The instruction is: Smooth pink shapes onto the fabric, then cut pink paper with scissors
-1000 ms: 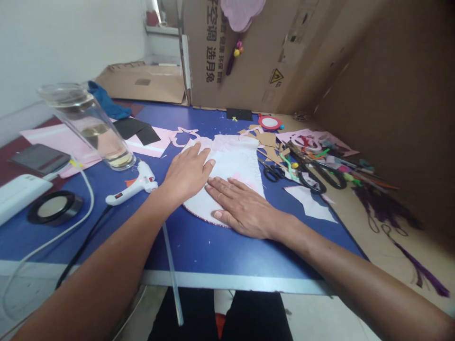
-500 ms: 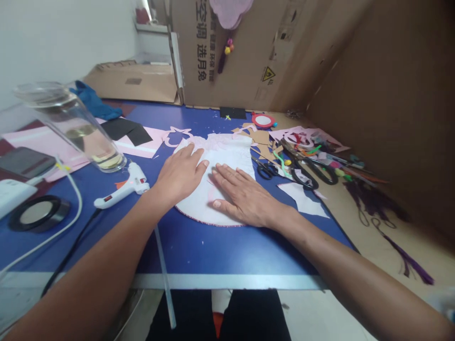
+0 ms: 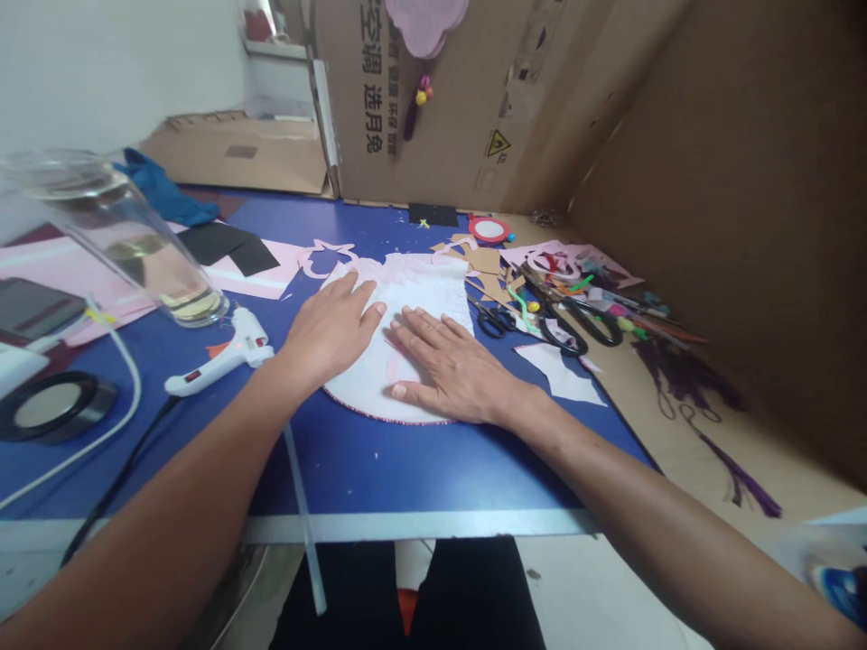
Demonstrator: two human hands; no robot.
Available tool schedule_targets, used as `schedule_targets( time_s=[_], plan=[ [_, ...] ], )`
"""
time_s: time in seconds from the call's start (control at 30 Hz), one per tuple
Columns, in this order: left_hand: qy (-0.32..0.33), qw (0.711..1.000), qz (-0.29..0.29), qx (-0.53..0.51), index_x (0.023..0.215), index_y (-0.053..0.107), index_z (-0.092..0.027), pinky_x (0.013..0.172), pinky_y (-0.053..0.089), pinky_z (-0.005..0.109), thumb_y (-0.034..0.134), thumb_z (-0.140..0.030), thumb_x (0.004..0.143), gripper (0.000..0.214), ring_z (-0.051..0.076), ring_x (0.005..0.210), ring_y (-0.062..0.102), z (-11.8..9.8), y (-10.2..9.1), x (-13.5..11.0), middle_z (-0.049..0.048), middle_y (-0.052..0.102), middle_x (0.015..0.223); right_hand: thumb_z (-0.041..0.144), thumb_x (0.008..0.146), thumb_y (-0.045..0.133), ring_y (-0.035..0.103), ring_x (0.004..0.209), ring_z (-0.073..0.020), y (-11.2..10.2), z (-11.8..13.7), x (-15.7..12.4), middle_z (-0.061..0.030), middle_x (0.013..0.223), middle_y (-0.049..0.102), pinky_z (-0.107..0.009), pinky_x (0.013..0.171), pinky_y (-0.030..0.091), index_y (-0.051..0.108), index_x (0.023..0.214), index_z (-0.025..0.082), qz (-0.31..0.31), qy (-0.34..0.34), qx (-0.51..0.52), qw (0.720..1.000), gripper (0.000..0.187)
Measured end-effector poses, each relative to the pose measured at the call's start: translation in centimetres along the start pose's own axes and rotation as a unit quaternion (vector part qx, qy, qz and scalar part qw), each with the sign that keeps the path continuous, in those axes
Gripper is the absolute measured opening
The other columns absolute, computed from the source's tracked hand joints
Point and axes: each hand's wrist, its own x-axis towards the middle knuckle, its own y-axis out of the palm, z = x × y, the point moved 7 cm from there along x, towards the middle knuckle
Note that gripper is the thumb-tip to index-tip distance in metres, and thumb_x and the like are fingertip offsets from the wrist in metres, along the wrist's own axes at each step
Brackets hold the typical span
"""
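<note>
A white piece of fabric [image 3: 413, 284] with a rounded, dark-red stitched-looking lower edge lies on the blue table. My left hand [image 3: 331, 325] rests flat on its left side, fingers stretched forward. On its right half lies my right hand [image 3: 451, 366], palm down with fingers spread. Faint pink marks show on the fabric between the hands. Left of my left hand is a white glue gun [image 3: 230, 357] with a black cord. A clear glue stick [image 3: 304, 519] sticks out past the table's front edge, its upper end hidden by my left forearm.
Scissors [image 3: 498, 320] and larger black-handled scissors [image 3: 575, 316] lie at right among cardboard and paper scraps. A white fabric scrap [image 3: 562, 372] is near them. A glass of liquid [image 3: 155, 253] and a roll of tape [image 3: 58, 406] stand left. Purple tassels [image 3: 731, 465] lie far right.
The whole scene has shifted slightly left in view as the camera turned. Both hands stay flat on the fabric, with hardly any movement over it.
</note>
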Motion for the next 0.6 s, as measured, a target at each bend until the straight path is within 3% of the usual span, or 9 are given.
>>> schedule_targets(
  time_s=[0.2,0.4,0.5,0.6],
  plan=[
    [-0.005,1.000,0.000,-0.015,0.164,0.057,-0.022,0.133,0.040,0.054,0.039,-0.043,0.115,0.057,0.036,0.164,0.048,-0.1,-0.2,-0.1,0.0142,0.050,0.178,0.090,0.106,0.037,0.020,0.176,-0.0388,0.4,1.3,0.1,-0.0154,0.189,0.022,-0.067,0.141,0.018,0.033,0.182,0.027,-0.008,-0.046,0.014,0.999,0.098],
    [-0.007,1.000,0.008,-0.010,0.166,0.055,-0.017,0.134,0.038,0.054,0.041,-0.042,0.116,0.058,0.036,0.167,0.044,0.0,0.1,-0.2,0.0190,0.044,0.181,0.086,0.108,0.039,0.025,0.175,-0.0393,1.5,2.0,0.2,-0.0199,0.187,0.027,-0.066,0.141,0.018,0.040,0.179,0.022,0.008,-0.054,0.001,0.998,0.096],
    [0.006,1.000,-0.014,-0.019,0.167,0.053,-0.016,0.136,0.036,0.053,0.041,-0.041,0.116,0.058,0.034,0.168,0.042,-0.2,0.1,-0.1,0.0189,0.045,0.181,0.087,0.107,0.040,0.026,0.175,-0.0407,0.9,1.9,0.0,-0.0206,0.188,0.025,-0.067,0.140,0.021,0.040,0.179,0.022,0.007,-0.051,0.002,0.999,0.097],
    [0.032,0.998,-0.041,-0.028,0.168,0.050,-0.014,0.138,0.032,0.053,0.042,-0.041,0.117,0.059,0.034,0.171,0.037,-1.2,0.3,-0.2,0.0205,0.040,0.183,0.079,0.112,0.041,0.029,0.174,-0.0406,-1.1,-0.3,-0.7,-0.0162,0.188,0.030,-0.071,0.136,0.029,0.043,0.178,0.027,-0.032,-0.029,0.009,0.999,0.084]
  ],
)
